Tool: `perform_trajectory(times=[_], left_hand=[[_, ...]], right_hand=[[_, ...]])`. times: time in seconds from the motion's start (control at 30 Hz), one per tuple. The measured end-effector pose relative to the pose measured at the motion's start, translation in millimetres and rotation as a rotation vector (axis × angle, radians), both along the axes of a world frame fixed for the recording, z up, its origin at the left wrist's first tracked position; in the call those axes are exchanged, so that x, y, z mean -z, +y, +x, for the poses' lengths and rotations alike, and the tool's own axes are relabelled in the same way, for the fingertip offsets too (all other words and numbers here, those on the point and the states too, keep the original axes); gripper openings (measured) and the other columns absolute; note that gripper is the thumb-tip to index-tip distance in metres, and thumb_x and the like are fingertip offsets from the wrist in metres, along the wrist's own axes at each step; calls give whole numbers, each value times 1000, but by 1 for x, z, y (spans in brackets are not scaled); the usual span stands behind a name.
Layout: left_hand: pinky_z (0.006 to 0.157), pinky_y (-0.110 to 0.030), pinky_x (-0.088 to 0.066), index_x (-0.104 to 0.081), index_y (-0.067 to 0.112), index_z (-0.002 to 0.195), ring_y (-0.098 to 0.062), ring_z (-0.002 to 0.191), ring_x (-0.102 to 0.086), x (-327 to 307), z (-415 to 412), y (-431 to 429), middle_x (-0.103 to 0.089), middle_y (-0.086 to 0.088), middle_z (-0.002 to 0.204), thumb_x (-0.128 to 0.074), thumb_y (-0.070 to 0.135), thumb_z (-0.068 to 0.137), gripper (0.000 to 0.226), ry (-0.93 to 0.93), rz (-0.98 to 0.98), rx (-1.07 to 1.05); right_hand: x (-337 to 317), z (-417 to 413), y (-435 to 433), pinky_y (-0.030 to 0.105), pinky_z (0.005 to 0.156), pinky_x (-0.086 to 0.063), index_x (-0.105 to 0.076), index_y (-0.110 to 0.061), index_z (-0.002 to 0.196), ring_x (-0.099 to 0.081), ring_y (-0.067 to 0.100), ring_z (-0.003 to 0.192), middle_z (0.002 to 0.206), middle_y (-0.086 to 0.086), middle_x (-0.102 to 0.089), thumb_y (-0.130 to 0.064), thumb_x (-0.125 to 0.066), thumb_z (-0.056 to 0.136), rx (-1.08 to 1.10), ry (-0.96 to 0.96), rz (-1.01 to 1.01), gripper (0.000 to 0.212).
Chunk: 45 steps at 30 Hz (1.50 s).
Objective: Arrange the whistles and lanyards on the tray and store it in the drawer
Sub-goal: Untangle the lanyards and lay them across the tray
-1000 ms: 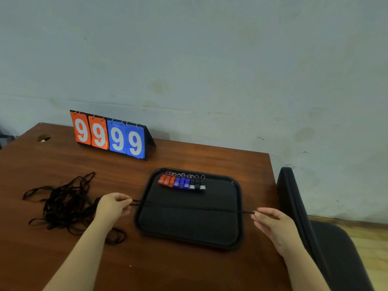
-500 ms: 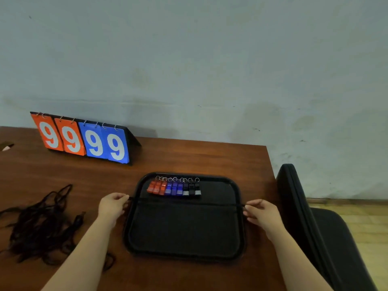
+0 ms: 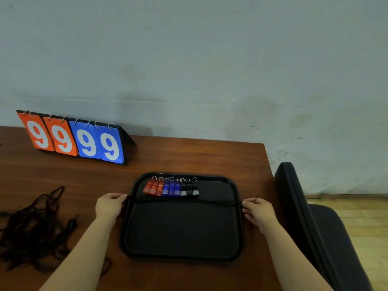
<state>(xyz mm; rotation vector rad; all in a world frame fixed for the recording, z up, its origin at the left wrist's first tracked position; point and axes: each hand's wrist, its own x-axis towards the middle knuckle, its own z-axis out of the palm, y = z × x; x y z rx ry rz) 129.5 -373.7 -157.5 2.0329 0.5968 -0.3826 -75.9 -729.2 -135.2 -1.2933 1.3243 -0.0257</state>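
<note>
Black and limp, the lanyard (image 3: 182, 201) lies stretched straight across the tray (image 3: 180, 229), just on our side of the row of whistles (image 3: 171, 188) lined up along the tray's far edge. We pinch one end in our left hand (image 3: 110, 206) at the tray's left rim and the other in our right hand (image 3: 259, 213) at its right rim. Our fingers are curled together on the cord, though its ends are hard to make out against the dark tray. We judge it light and floppy, straight only under tension, so gripping both ends suits it. The tangled lanyards (image 3: 35, 229) lie on the table (image 3: 199, 158), well left of the tray. The tray looks stiff, best lifted by its side rims.
</note>
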Motion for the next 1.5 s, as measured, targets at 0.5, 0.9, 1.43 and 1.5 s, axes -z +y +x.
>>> perform_trajectory(times=[0.5,0.9,1.43,1.5], left_hand=[[76,-39,-52,-62,11,101,-24,82,-63,-31,-84,36,-66,-8,94,-54,16,97,10,-74,12,25],[57,-34,-51,-60,13,101,-23,72,-64,-24,-130,149,-64,-6,87,-53,24,97,14,-51,226,61],[97,-25,-46,-50,20,135,-18,128,-38,3,-118,171,-34,0,143,-45,28,98,39,-347,618,950],[103,-27,-42,-48,19,138,-20,131,-37,8,-122,175,-34,-2,145,-45,25,96,42,-375,593,961]], right_hand=[[-39,-20,60,25,60,-46,-64,-11,92,-61,16,70,85,7,-67,-18,-64,92,-495,-5,-323,7],[-42,35,225,26,69,-52,-57,-26,81,-64,12,74,88,-2,-66,-24,-61,94,-1134,-58,-363,14],[-8,105,370,37,66,-40,-47,-12,118,-47,29,81,120,10,-41,-9,-43,96,-1607,-51,-822,23],[1,110,383,35,68,-35,-46,-13,121,-46,29,88,123,10,-39,-11,-41,96,-1645,-70,-861,25]])
